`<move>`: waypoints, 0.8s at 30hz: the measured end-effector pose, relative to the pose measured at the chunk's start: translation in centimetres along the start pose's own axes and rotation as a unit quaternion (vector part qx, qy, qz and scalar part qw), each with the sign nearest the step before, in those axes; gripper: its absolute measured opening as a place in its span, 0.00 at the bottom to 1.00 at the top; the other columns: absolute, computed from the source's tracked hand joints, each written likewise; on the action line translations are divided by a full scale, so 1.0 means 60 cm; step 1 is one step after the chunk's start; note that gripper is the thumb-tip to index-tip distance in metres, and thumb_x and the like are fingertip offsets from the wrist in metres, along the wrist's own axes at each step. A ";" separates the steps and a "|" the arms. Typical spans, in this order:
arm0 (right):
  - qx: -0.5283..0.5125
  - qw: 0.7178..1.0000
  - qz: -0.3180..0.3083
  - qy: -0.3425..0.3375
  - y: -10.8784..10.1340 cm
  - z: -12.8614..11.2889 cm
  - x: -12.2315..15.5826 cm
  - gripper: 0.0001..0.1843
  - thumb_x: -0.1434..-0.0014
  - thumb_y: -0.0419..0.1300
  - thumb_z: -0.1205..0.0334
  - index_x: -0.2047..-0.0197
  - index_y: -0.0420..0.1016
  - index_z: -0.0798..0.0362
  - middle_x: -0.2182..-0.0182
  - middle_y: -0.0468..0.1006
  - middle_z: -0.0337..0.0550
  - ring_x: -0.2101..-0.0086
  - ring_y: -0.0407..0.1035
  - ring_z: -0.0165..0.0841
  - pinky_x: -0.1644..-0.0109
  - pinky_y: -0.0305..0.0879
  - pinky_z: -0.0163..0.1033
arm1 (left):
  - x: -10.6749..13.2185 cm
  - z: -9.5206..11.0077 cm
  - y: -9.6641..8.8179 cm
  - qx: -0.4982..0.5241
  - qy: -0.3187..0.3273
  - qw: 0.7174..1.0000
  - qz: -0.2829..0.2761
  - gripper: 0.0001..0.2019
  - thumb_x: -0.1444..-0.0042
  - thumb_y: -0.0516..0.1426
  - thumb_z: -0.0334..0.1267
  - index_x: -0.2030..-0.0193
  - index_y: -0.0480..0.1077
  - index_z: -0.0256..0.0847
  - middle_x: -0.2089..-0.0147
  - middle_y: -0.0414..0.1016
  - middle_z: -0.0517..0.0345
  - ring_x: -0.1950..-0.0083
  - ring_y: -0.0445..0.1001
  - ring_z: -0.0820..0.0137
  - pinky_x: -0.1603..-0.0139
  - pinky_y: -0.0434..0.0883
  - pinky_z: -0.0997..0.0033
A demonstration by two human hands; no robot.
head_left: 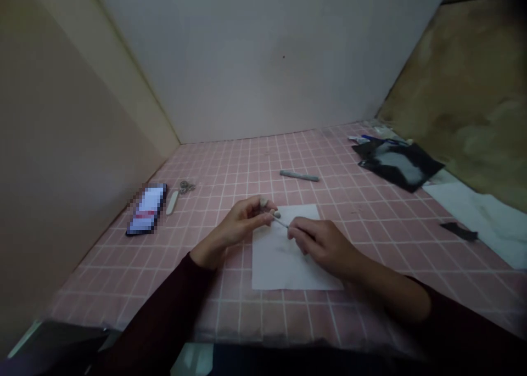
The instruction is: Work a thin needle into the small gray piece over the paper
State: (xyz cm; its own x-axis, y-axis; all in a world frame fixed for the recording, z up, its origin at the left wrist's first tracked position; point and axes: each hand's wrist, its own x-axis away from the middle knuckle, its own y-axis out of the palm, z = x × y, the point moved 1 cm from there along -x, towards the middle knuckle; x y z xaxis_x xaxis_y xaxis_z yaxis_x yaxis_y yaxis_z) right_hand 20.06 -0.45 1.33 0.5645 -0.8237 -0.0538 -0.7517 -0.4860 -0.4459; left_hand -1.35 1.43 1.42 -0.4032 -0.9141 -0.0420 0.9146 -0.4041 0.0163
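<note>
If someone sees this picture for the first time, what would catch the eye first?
In the middle, the left hand and the right hand pinch a thin stick between them above a white sheet on the pink checked table. A phone lies near the left wall, a black bag at the far right.

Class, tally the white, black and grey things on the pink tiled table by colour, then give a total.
White: 3, paper sheet, nail file, cloth
Black: 3, phone, pouch, small strip
Grey: 3, stick, metal piece, thin rod held by left hand and right hand
Total: 9
</note>
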 end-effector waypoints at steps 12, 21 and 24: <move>-0.043 0.999 -0.006 0.002 0.001 -0.008 0.001 0.10 0.37 0.53 0.61 0.70 0.68 0.53 0.79 0.64 0.35 0.78 0.56 0.27 0.72 0.53 0.35 | 0.000 0.002 -0.006 -0.013 0.014 1.000 -0.006 0.10 0.43 0.63 0.40 0.59 0.73 0.36 0.65 0.71 0.58 0.67 0.68 0.77 0.64 0.68 0.76; -0.325 0.930 -0.081 0.153 -0.005 0.003 -0.007 0.15 0.40 0.57 0.50 0.67 0.69 0.54 0.81 0.58 0.29 0.84 0.41 0.22 0.80 0.38 0.32 | 0.002 0.000 -0.009 0.032 0.030 0.999 -0.023 0.10 0.44 0.65 0.35 0.56 0.73 0.38 0.59 0.75 0.56 0.59 0.74 0.72 0.55 0.70 0.73; -0.318 0.934 -0.088 0.137 -0.004 0.002 -0.006 0.15 0.39 0.56 0.50 0.67 0.69 0.53 0.82 0.59 0.29 0.84 0.43 0.22 0.80 0.40 0.32 | 0.003 0.000 -0.010 0.031 0.034 0.999 -0.021 0.10 0.43 0.64 0.36 0.55 0.73 0.38 0.61 0.75 0.56 0.61 0.73 0.74 0.57 0.70 0.73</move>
State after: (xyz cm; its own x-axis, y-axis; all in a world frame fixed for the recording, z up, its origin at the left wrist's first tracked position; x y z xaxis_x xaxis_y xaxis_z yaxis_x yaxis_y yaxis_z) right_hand 20.09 0.00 1.35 0.6554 -0.7159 0.2409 -0.7552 -0.6244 0.1993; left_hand -1.95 1.52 1.41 -0.4365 -0.8928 -0.1107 0.8920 -0.4455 0.0758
